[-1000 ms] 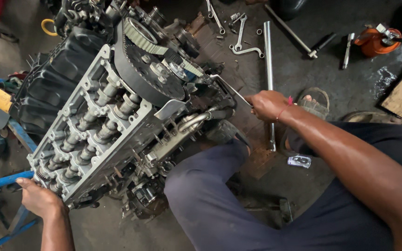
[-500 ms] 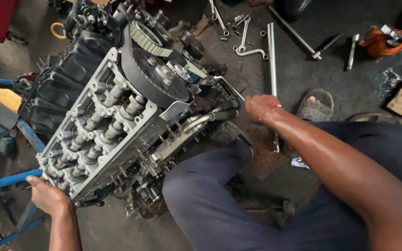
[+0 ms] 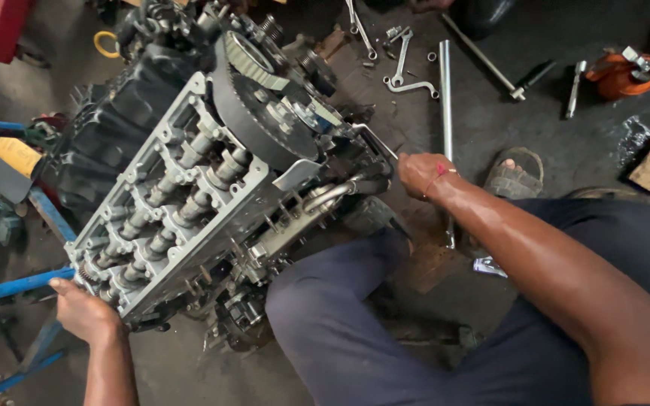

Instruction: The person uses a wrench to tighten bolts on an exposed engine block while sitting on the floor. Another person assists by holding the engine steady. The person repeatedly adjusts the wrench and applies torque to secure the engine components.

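The engine (image 3: 189,173) is lying tilted on the dark floor (image 3: 551,128), hemmed by a blue stand (image 3: 16,282) on its left. The left hand (image 3: 84,312) is gripping the engine's lower corner edge, fingers curled round it. The right hand (image 3: 419,174) is closing its fingers round a slim wrench (image 3: 378,143) at the pulley end. Loose spanners (image 3: 404,68) are crowding the floor beyond.

One camera on the person's head looks almost straight down, close above the engine (image 3: 189,180) and the floor (image 3: 536,113).
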